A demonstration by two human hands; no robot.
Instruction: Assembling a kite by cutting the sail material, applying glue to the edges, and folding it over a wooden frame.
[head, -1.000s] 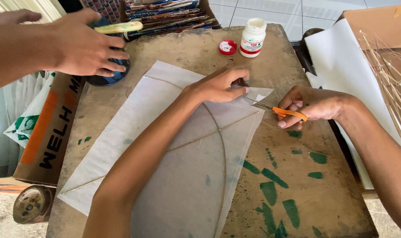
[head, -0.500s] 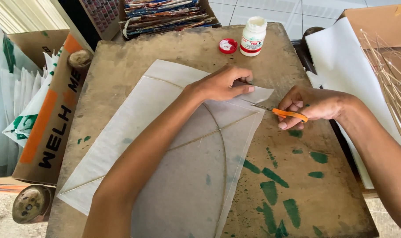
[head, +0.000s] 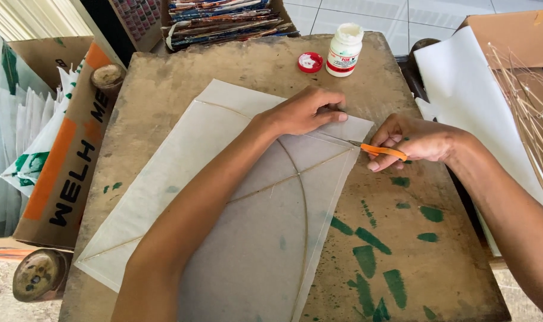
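A pale translucent paper kite point(head: 235, 197) with thin bamboo ribs lies flat on a worn wooden board point(head: 223, 65). My left hand point(head: 304, 110) presses down on the kite's upper corner with fingers spread flat. My right hand point(head: 411, 140) grips small orange-handled scissors point(head: 381, 151), whose blades point left and meet the kite's paper edge close to my left fingertips.
An open white glue bottle point(head: 345, 50) and its red cap point(head: 310, 62) stand at the board's far edge. White paper sheets point(head: 468, 89) and thin bamboo sticks point(head: 525, 95) lie at the right. A cardboard box point(head: 68, 161) with folded papers sits at the left.
Another person's hand at the top left, holding a roll, has withdrawn out of view. My own hands have barely moved.
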